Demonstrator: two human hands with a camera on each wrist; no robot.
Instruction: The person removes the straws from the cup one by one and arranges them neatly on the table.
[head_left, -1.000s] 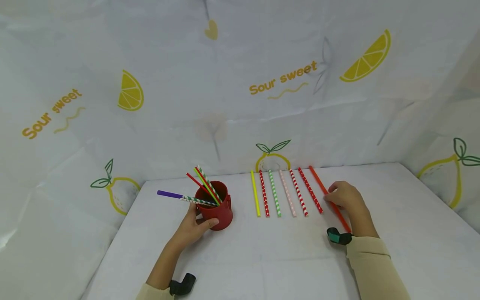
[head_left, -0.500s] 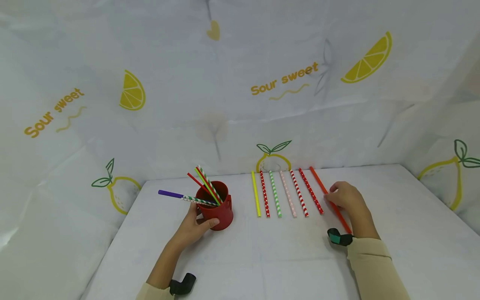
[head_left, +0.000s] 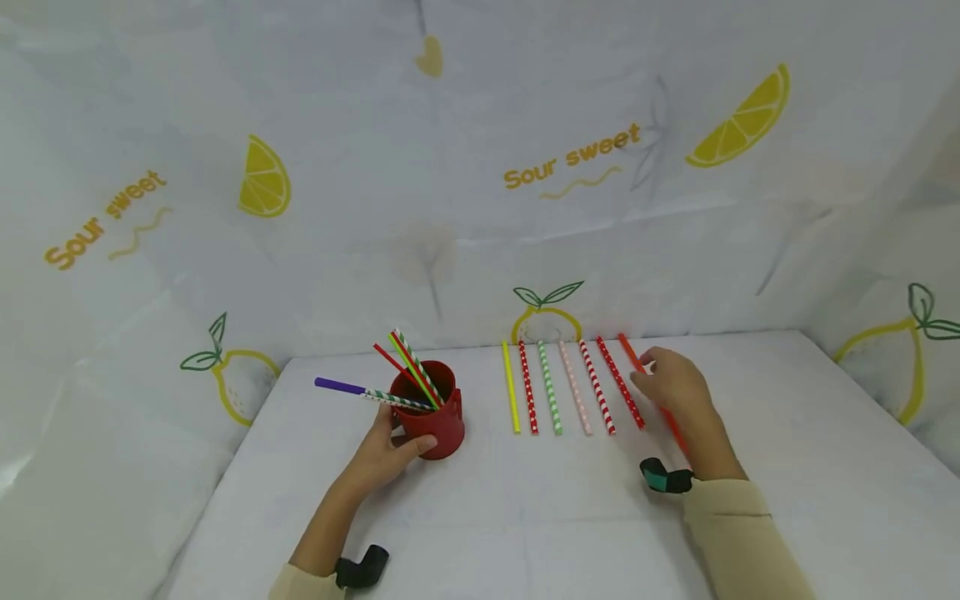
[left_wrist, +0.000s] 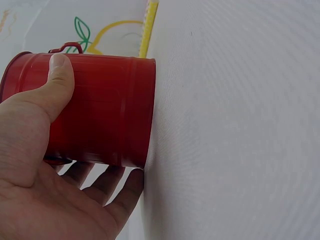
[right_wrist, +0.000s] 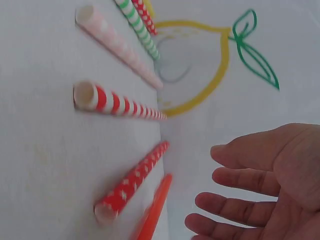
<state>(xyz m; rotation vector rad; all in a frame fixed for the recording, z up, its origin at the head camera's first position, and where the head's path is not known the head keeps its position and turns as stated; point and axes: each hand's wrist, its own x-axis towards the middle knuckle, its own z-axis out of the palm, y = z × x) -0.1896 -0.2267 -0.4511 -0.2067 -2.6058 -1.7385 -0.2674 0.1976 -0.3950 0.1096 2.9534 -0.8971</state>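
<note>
At 9 o'clock from the laid-out straws, a red cup (head_left: 444, 432) stands upright on the white table (head_left: 517, 517), gripped by the left hand (head_left: 382, 458): thumb across its 6 o'clock face, fingers round the 9 o'clock side. That hold probably steadies it, since several straws lean out over the rim, among them a purple straw (head_left: 339, 386) jutting far toward 9 o'clock, whose weight could tug the cup that way. Well apart from it, 6 patterned or plain straws (head_left: 574, 387) lie side by side, far ends toward 12 o'clock, near ends roughly level, the gaps likely keeping them from rolling together. Just beyond, at 3 o'clock, lies an orange straw (head_left: 632, 354), slanting from 11 to 5 o'clock. Over it is the right hand (head_left: 678, 387), fingers loosely extended, grasping nothing; whether a fingertip touches the straw, I cannot tell.
</note>
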